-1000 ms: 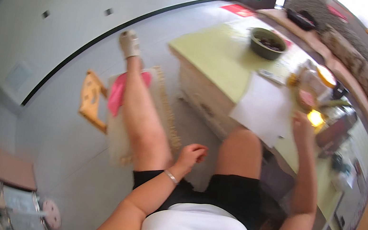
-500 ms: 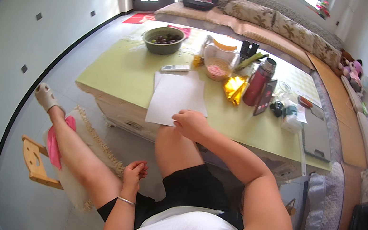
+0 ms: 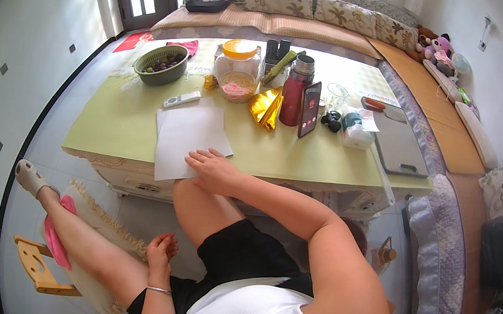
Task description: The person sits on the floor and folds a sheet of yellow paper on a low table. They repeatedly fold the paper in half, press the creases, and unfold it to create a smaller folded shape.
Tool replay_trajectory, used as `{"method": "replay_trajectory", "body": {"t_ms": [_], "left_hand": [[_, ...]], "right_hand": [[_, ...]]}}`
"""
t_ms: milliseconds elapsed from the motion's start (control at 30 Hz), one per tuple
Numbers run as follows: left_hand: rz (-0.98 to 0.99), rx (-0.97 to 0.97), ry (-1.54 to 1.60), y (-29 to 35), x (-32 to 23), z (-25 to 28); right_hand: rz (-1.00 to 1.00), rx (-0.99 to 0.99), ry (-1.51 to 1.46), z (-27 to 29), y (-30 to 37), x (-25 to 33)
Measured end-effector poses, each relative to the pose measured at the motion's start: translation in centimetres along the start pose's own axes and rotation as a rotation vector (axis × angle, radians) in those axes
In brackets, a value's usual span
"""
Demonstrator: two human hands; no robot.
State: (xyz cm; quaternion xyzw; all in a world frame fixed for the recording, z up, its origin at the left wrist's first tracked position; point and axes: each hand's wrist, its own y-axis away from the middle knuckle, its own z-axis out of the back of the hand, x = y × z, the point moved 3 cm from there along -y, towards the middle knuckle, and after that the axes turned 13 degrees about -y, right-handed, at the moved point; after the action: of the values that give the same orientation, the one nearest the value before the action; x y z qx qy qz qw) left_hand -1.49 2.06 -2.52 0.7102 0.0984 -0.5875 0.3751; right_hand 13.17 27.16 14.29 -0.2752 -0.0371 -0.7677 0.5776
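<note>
My right hand (image 3: 212, 169) lies with its fingers spread on the near edge of a white sheet of paper (image 3: 192, 134). Another white sheet peeks out beneath that one, and the near end of the paper overhangs the table edge above my knee. Down by my thigh, my left hand (image 3: 162, 251) hangs apart from the table, its fingers curled in and nothing visible in them. Just beyond the paper lies a white remote control (image 3: 181, 99). A phone (image 3: 310, 109) stands upright against a red thermos (image 3: 296, 92), facing me.
The table (image 3: 119, 120) also bears a green bowl of dark fruit (image 3: 161, 64), an orange-lidded jar (image 3: 238, 69), gold foil (image 3: 265, 108), a tissue pack (image 3: 358, 129) and a grey cutting board (image 3: 400, 144) with a knife (image 3: 378, 105). A wooden chair (image 3: 43, 267) stands left; sofas (image 3: 421, 85) line the back and right.
My right hand has gone from curled fingers to spread flat on the paper. The view has turned to the right, so everything appears further left. My left hand stays curled by my thigh.
</note>
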Motion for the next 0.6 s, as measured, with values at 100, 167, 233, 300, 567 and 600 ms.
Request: {"method": "replay_trajectory", "body": {"t_ms": [100,167,233,300,567,600], "left_hand": [[-0.001,0.017,-0.001,-0.1,0.3,-0.1],[0.003,0.023,-0.016,-0.2,0.3,-0.1],[0.006,0.028,-0.023,-0.1,0.3,-0.3],[0.006,0.033,-0.021,0.0,0.2,-0.4],[0.014,0.029,-0.059,0.1,0.3,-0.1],[0.024,0.012,-0.082,0.3,-0.2,-0.4]], "right_hand": [[-0.004,-0.033,-0.018,0.1,0.2,-0.3],[-0.006,-0.064,-0.052,0.6,0.5,-0.5],[0.014,-0.081,-0.064,1.5,0.9,-0.6],[0.034,-0.099,-0.08,2.2,1.2,-0.9],[0.027,-0.068,-0.126,3.7,2.7,-2.8],[0.008,-0.044,-0.092,3.5,2.9,-3.0]]}}
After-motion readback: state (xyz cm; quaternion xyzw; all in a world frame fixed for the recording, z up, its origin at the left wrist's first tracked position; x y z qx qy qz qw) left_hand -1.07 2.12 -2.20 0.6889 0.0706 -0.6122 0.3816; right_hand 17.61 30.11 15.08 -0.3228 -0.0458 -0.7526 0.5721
